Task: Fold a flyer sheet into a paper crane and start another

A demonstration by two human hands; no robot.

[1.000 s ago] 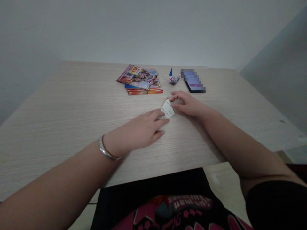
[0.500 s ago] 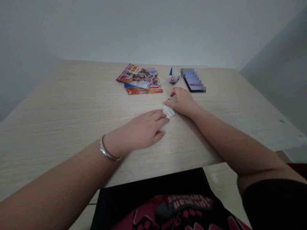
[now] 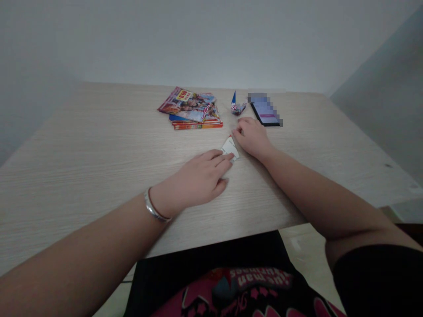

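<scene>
A small piece of folded paper, white with faint print and a red tip at its far corner, lies on the table between my hands. My left hand rests palm down with its fingers stretched out, the fingertips on the paper's near left part and covering some of it. Just beyond the paper's right side, my right hand lies on the table with its fingers apart and slightly curled. Its thumb is close to the red tip; whether it touches the paper I cannot tell.
Behind the paper is a stack of colourful printed leaflets. A folded paper crane with a blue point stands right of the stack. Farther right lies a phone with its screen lit. All rest on the pale wooden table, against a wall.
My right thumb has moved off the paper's tip, away and to the right. The left fingers have slid slightly over the paper, and more of its pointed far end shows.
</scene>
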